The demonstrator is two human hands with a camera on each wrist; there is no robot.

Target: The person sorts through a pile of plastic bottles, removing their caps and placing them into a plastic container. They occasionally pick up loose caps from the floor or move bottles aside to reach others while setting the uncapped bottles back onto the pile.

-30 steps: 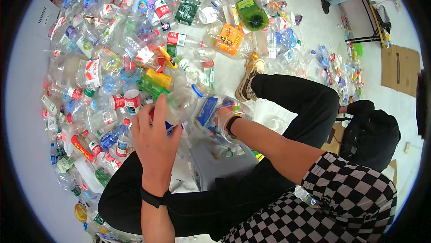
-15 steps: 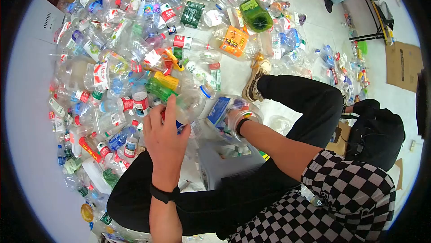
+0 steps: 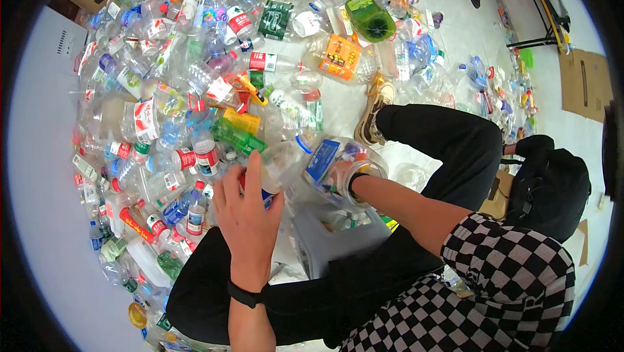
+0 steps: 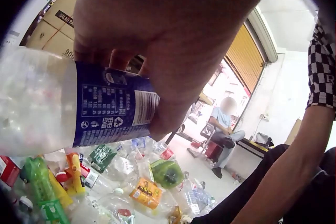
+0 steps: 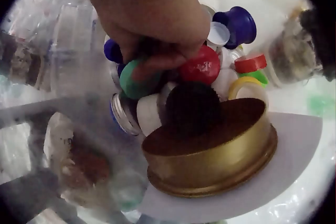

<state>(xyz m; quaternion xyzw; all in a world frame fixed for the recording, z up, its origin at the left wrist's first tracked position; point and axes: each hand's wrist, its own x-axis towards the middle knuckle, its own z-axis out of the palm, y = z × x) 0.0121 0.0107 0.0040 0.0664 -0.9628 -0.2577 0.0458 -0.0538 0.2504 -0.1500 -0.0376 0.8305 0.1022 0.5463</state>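
Note:
My left hand (image 3: 248,222) grips a large clear plastic bottle (image 4: 37,103) around its blue label (image 4: 107,107). In the head view the bottle lies on its side, its blue-ringed neck (image 3: 303,144) pointing toward a clear plastic jar (image 3: 323,162) with a blue label. Inside that jar is my right hand (image 5: 152,16), sunk past the wrist band among loose bottle caps. Its fingers are bent, one lying on a green cap (image 5: 137,83) beside a red cap (image 5: 203,66); I cannot tell whether they pinch it. A broad gold lid (image 5: 210,155) shows nearest the right wrist camera.
A heap of plastic bottles (image 3: 143,118) spreads over the floor to the left and ahead. A grey plastic crate (image 3: 312,235) stands below the jar, beside my leg. A black backpack (image 3: 549,189) lies at right. A seated person (image 4: 223,124) is farther off.
The whole scene shifts slightly in the head view as the camera moves. The left hand keeps its grip on the bottle, and the right hand stays in the jar.

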